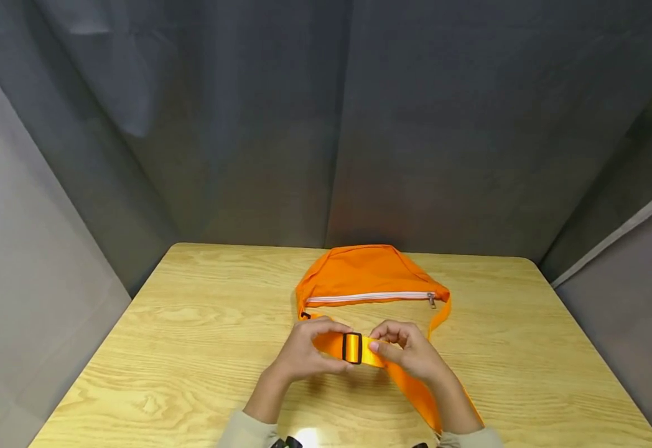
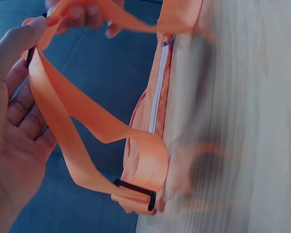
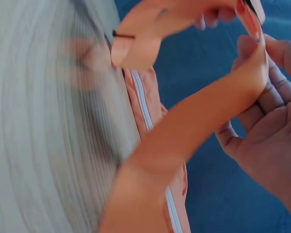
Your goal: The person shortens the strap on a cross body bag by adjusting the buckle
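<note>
An orange waist bag (image 1: 367,270) lies flat on the table, its white zipper (image 1: 367,298) towards me and its metal pull at the right end. My left hand (image 1: 303,354) holds a black slide buckle (image 1: 359,348) on the bag's orange strap, thumb below and fingers above. Just right of the buckle, my right hand (image 1: 412,354) pinches the strap (image 1: 415,395) between thumb and fingers. In the left wrist view the strap hangs in a loop from the left hand (image 2: 19,121) to a second black buckle (image 2: 136,188) by the bag's end.
The wooden table (image 1: 191,348) spreads out on both sides of the bag. Dark grey curtains (image 1: 247,124) stand behind its back edge, with lighter panels (image 1: 29,249) at the sides. Part of the strap trails down beside the right forearm to the near edge.
</note>
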Demonstrator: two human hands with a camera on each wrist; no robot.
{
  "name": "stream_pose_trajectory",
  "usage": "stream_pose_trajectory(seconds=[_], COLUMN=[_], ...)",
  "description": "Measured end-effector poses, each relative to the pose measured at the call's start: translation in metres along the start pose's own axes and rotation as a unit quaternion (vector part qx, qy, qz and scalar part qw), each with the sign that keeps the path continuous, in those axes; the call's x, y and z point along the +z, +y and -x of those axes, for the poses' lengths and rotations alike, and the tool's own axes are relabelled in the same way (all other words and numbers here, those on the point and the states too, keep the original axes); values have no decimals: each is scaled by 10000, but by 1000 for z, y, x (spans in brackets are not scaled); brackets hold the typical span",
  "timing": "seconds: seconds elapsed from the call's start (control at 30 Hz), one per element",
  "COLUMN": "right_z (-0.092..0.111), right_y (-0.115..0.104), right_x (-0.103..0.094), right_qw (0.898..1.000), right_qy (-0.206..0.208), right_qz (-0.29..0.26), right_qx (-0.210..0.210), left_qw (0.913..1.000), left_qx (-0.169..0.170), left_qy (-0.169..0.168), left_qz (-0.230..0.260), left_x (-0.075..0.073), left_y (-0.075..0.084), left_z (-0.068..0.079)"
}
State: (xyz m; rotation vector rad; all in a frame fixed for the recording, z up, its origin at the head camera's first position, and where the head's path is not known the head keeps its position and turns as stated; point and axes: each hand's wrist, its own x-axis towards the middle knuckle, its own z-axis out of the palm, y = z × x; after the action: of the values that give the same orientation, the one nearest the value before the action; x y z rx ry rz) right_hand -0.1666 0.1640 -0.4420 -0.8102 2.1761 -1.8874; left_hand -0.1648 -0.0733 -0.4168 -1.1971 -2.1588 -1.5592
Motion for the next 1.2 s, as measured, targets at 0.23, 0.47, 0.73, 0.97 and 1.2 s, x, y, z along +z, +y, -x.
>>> stream_pose_trajectory(seconds=[0.23,0.47,0.73,0.97,1.2], right_z=[-2,-3,-4,-7,-4], right_y=[3,2,2,4,8], right_x=[-2,1,4,11,12], right_qw=[9996,9998,9997,9989,9973], right_qy=[-168,144,166,88,182], right_qz=[-233,-151,-101,-414,-703], right_qx=[-67,41,161,179,130], left_qw=[9999,9996,9996,9997,9997], left_qx=[23,-13,-184,47,-151], left_qy=[-74,9,-70,-98,-158], left_qz=[97,-275,-222,-216,-127], left_x=[0,7,5,11,13], left_y=[-11,-41,-34,-43,-43], left_z=[3,11,9,11,12])
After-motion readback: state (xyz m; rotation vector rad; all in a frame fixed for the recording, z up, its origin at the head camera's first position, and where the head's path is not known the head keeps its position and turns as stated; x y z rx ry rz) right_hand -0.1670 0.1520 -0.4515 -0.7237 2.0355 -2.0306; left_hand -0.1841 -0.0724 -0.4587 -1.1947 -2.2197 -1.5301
